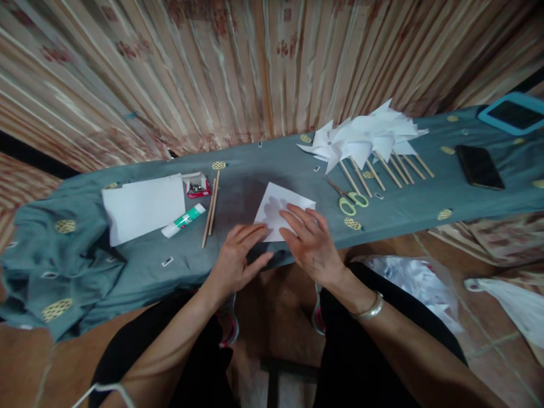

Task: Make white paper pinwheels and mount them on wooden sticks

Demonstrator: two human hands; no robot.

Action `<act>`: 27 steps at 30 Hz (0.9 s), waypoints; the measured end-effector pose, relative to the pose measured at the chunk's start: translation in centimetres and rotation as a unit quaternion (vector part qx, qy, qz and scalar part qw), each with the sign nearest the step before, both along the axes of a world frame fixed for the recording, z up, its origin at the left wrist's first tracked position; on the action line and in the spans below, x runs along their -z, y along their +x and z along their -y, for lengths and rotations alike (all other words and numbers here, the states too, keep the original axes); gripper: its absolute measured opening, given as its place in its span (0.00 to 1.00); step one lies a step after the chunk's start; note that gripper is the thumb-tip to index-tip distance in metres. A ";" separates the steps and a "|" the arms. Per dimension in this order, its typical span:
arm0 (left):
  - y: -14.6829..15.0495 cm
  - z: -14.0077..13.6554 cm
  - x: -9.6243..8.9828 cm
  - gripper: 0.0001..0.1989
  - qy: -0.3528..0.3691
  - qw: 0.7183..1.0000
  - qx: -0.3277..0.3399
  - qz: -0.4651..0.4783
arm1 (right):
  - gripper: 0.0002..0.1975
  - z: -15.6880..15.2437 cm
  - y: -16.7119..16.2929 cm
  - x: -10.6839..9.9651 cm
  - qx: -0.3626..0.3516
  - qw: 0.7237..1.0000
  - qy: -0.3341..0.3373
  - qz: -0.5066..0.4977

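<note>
A piece of white paper point(272, 199) lies on the cloth-covered bench in front of me, its far corner pointing away. My left hand point(242, 255) rests at its near left edge, fingers stretched and thumb apart. Over the paper's right side, my right hand point(311, 241) lies with spread fingers touching the sheet. Part of the near edge is hidden under my hands. Green-handled scissors point(352, 202) lie to the right of the paper. On the left are wooden sticks point(211, 211), a glue stick point(183, 220) and a small red box of metal pins point(197, 186).
White paper pinwheels point(361, 139) on sticks are piled at the back right. Beyond them lie a black phone point(480, 166) and a blue-framed tablet point(514, 113). A stack of white paper point(142, 207) is at the left. A plastic bag point(416, 280) sits on the floor.
</note>
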State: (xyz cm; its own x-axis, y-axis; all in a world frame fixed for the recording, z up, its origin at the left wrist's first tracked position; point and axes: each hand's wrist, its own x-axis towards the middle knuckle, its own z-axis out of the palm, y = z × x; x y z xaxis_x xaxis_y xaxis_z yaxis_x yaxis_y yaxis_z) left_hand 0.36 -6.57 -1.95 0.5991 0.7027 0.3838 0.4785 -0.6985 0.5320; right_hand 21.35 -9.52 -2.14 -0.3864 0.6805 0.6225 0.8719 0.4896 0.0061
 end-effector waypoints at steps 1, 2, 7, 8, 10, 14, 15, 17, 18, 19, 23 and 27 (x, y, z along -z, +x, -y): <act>-0.2 -0.3 0.0 0.18 -0.027 0.999 0.000 0.025 | 0.10 0.2 0.3 0.0 -0.003 1.000 -0.002 -0.007; -0.4 -0.7 0.1 0.17 -0.049 0.998 -0.008 0.045 | 0.10 0.4 0.5 0.0 -0.009 1.000 -0.003 -0.012; -1.0 -3.0 0.9 0.20 0.016 0.998 -0.064 0.013 | 0.08 1.6 0.8 -0.3 -0.043 0.999 -0.008 -0.016; -0.9 -3.3 1.1 0.23 0.055 0.997 -0.062 -0.008 | 0.08 1.7 0.8 -0.3 -0.045 0.999 -0.010 -0.016; -0.5 -3.4 1.4 0.26 0.124 0.990 -0.052 -0.049 | 0.07 1.9 1.0 -0.4 -0.047 0.999 -0.013 -0.019; 0.2 -2.7 1.6 0.20 0.203 0.974 -0.038 -0.090 | 0.07 2.0 1.7 -0.4 -0.039 0.999 -0.019 -0.018; 0.3 -2.6 1.5 0.17 0.213 0.972 -0.042 -0.094 | 0.07 2.0 1.9 -0.4 -0.035 0.999 -0.020 -0.016; 0.2 -2.2 1.1 0.12 0.228 0.968 -0.051 -0.096 | 0.07 2.0 2.4 -0.3 -0.020 1.000 -0.019 -0.014; 0.2 -2.1 0.9 0.11 0.234 0.966 -0.054 -0.097 | 0.07 2.0 2.6 -0.2 -0.011 1.000 -0.019 -0.014; 0.1 -1.9 0.6 0.09 0.239 0.965 -0.056 -0.096 | 0.07 1.9 2.8 -0.2 -0.003 1.000 -0.018 -0.015; -0.2 -1.1 0.0 0.08 0.251 0.964 -0.030 -0.084 | 0.07 1.7 3.5 0.1 0.009 0.999 -0.029 -0.013; -0.5 -0.8 0.6 0.09 0.219 0.971 0.022 -0.088 | 0.10 1.6 3.4 0.6 -0.035 0.997 -0.070 -0.012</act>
